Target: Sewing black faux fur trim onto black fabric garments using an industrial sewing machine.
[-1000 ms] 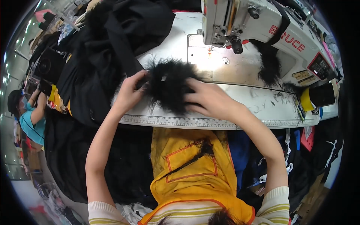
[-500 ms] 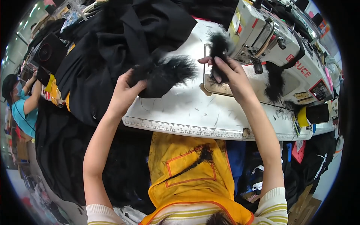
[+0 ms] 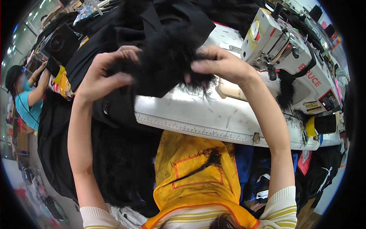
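Black feathery trim (image 3: 162, 57) stretches between my two hands above the left part of the white sewing table (image 3: 190, 120). My left hand (image 3: 108, 74) is closed around its left end, smeared a little by motion. At the other end my right hand (image 3: 223, 65) pinches the trim between thumb and fingers, with long wispy strands hanging below. Black cloth (image 3: 179, 17) lies right behind and under the trim, so where one joins the other is hard to make out. To the right of my right hand stands a white sewing machine (image 3: 276, 45).
A ruler strip (image 3: 198, 130) runs along the table's front edge. Loose black fibres lie on the tabletop and on my yellow apron (image 3: 190, 183). More black fluff (image 3: 286, 91) hangs by the machine. Another person (image 3: 26, 95) in a turquoise top works at far left.
My right hand has swung left from beside the machine, bringing its piece of trim to the left one. My left hand has shifted left and slightly up.
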A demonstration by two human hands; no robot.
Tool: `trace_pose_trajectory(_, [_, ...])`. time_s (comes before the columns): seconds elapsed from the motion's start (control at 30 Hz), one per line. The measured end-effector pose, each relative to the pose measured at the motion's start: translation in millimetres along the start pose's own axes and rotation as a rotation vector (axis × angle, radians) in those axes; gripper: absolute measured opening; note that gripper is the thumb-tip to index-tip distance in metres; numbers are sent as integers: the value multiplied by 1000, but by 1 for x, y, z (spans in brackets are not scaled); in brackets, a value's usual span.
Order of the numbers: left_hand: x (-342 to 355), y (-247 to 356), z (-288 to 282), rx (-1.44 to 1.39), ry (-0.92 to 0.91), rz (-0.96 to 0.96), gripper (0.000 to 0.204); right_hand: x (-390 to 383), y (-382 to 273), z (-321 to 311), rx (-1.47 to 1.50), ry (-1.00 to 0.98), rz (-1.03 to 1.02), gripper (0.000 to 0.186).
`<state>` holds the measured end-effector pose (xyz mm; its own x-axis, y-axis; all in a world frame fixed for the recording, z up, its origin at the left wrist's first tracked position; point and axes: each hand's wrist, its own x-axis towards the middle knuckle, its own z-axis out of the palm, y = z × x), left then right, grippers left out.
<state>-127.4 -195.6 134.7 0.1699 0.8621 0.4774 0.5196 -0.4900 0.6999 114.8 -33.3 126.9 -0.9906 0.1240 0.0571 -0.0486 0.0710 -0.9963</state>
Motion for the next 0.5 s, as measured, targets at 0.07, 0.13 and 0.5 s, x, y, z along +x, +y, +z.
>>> trace_pose_trajectory(0.07, [-9, -4, 8, -377, 298, -101, 23, 3, 6, -7, 73, 110, -50, 29])
trace_pose_trajectory(0.13, [-4, 2, 16, -270, 413, -146, 18, 6, 6, -17, 272, 79, -242, 28])
trace_pose_trajectory(0.5, [8, 23, 18, -478, -129, -110, 30, -4, 27, -14, 514, -24, -265, 26])
